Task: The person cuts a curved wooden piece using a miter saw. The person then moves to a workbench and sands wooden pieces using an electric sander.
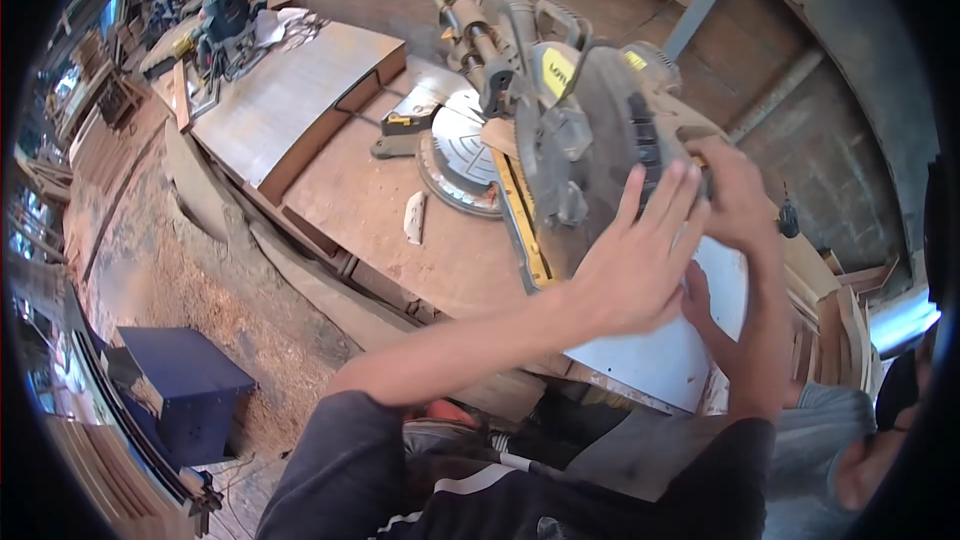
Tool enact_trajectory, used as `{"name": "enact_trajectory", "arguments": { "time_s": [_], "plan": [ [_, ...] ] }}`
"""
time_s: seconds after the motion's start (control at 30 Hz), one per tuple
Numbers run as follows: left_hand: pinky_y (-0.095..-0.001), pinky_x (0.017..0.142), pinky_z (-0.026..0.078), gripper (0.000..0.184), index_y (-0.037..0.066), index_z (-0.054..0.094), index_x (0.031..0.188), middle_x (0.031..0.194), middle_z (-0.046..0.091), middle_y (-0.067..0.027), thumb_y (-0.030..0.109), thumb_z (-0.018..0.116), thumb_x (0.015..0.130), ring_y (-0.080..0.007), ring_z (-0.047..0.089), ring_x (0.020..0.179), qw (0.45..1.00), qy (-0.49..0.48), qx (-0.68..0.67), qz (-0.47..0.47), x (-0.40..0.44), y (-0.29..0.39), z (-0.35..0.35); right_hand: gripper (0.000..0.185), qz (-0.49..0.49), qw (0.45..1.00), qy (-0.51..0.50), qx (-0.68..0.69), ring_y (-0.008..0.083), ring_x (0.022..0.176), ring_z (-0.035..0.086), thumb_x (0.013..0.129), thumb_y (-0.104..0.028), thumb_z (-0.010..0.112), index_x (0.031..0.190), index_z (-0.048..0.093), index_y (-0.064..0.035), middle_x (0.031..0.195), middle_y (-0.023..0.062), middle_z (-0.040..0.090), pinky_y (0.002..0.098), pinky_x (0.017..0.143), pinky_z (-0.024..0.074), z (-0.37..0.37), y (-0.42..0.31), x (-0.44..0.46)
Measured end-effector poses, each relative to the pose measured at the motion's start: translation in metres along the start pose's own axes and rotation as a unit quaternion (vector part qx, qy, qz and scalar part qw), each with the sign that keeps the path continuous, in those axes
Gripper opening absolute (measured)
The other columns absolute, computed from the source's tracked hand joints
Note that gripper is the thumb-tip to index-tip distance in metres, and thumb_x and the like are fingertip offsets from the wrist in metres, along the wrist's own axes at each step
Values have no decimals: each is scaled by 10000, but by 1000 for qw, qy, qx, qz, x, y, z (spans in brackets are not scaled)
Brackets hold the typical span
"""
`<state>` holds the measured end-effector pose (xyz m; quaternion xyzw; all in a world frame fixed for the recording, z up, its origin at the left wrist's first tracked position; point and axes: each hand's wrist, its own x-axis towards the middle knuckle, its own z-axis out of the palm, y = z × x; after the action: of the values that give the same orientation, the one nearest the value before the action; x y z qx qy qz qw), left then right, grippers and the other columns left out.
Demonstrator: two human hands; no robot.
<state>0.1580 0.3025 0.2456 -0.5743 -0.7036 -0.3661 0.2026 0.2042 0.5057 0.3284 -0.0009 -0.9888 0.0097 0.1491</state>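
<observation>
A miter saw [600, 130] with a yellow label stands on the bench, its round metal base [465, 145] to the left. My left hand [635, 265] reaches across in front of the saw, fingers stretched out and overlapping its dark guard; whether they touch it I cannot tell. My right hand [735, 195] is curled at the saw's right side, around what looks like its handle, mostly hidden by the hand. Below my hands, a white board [650, 365] lies at the bench's right. Another person's hand [698, 292] seems to show between my forearms, over that board.
A small wood offcut [414, 218] lies on the wooden bench [370, 210]. A box-like side table [310, 90] stands at its left. On the sawdust-covered floor sits a dark blue box [185, 390]. A person in a grey shirt [820, 440] is close on the right.
</observation>
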Motion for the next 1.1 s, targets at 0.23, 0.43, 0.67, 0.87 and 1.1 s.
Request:
{"name": "enact_trajectory", "arguments": {
  "time_s": [0.23, 0.43, 0.67, 0.87, 1.1],
  "plan": [
    [-548, 1247, 292, 603, -43, 540, 1443, 1562, 477, -288, 201, 727, 924, -464, 402, 1497, 919, 171, -58, -351, -243, -116, -9, 647, 49, 988, -140, -45, 457, 1080, 647, 554, -206, 822, 1138, 634, 1, 1070, 255, 691, 486, 935, 528, -46, -13, 26],
    [-479, 1157, 405, 641, -147, 515, 1418, 1433, 582, -335, 253, 701, 953, -438, 563, 1334, 729, 163, -78, -661, -396, -269, 9, 497, -1, 980, -191, -46, 459, 1032, 645, 578, -154, 786, 1033, 645, -13, 1020, 240, 691, 496, 905, 527, -34, -11, 15],
    [-483, 1128, 472, 871, -235, 359, 1439, 1398, 587, -386, 479, 595, 997, -455, 594, 1327, 530, 299, -179, -773, -422, -417, 70, 389, -4, 992, -122, -32, 464, 971, 635, 597, -107, 765, 952, 634, -18, 926, 228, 678, 515, 855, 519, -8, -9, -6],
    [-575, 1030, 558, 812, -208, 340, 1391, 1268, 598, -462, 509, 497, 1042, -560, 630, 1208, 520, 262, 11, -813, -359, -358, 56, 439, 29, 991, -126, -28, 469, 1008, 622, 612, -102, 760, 1027, 635, -32, 1007, 217, 663, 521, 846, 506, -5, -17, -10],
    [-600, 1005, 556, 798, -214, 388, 1346, 1255, 613, -448, 512, 512, 1039, -554, 647, 1178, 517, 238, 17, -822, -362, -358, 52, 438, 23, 994, -92, -54, 441, 1041, 657, 658, -123, 741, 1086, 682, -51, 1026, 196, 709, 523, 892, 532, 1, -18, -12]
  ]
}}
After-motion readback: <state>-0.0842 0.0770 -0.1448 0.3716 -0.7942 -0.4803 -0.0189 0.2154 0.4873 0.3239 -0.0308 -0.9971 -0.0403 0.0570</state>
